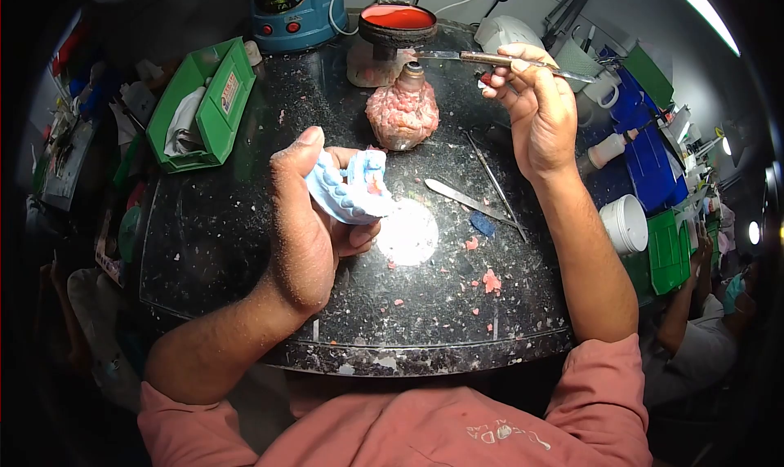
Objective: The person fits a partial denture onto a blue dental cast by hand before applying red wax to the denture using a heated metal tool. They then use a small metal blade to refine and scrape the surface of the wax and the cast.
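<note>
My left hand (306,230) grips a pale blue dental cast (349,191) with pink wax on it, held just above the dark speckled worktop (229,246). My right hand (535,108) is raised farther back and holds a metal wax knife (490,59) by its brown handle. The blade tip points left and reaches over the wick of a wax-crusted burner (402,112). Behind the burner stands a round dish of red wax (398,20).
Two metal instruments (478,191) and pink wax crumbs (490,281) lie on the worktop right of centre. A green bin (204,108) sits at the left, a blue machine (296,14) at the back, a white tub (625,224) and blue tray (645,140) at the right. Another person (702,320) sits at the right.
</note>
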{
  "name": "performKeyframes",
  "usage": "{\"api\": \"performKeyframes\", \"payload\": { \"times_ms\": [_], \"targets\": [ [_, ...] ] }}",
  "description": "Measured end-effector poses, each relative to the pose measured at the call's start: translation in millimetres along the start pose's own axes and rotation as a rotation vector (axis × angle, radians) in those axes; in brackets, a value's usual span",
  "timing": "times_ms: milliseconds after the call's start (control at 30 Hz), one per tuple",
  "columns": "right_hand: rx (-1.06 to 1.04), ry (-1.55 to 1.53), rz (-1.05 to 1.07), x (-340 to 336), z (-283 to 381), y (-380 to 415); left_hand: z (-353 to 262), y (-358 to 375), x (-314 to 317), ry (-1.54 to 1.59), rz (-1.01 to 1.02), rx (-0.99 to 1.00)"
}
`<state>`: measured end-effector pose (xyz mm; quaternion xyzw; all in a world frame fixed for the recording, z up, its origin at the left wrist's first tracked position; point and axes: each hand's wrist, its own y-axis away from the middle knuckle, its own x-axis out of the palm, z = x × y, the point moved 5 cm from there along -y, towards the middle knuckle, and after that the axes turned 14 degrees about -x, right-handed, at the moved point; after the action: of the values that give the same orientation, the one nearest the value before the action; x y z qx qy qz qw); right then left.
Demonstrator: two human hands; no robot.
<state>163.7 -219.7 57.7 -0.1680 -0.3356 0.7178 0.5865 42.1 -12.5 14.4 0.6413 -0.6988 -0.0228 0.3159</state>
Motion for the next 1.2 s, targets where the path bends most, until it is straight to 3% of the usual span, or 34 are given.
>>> {"api": "performKeyframes", "payload": {
  "times_ms": [400, 667, 733, 1200],
  "targets": [
    [0.0, -0.034, -0.024, 4, 3, 3, -4, 1, -1, 0.028, -0.097, 0.014],
    [0.142, -0.304, 0.018, 30, 8, 20, -10, 1, -4, 0.02, -0.124, 0.092],
    [0.144, -0.363, 0.116, 38, 14, 22, -11, 2, -3, 0.025, -0.102, 0.102],
    [0.079, -0.271, 0.2, 50, 26, 24, -13, 3, -3, 0.029, -0.186, 0.16]
  ]
}}
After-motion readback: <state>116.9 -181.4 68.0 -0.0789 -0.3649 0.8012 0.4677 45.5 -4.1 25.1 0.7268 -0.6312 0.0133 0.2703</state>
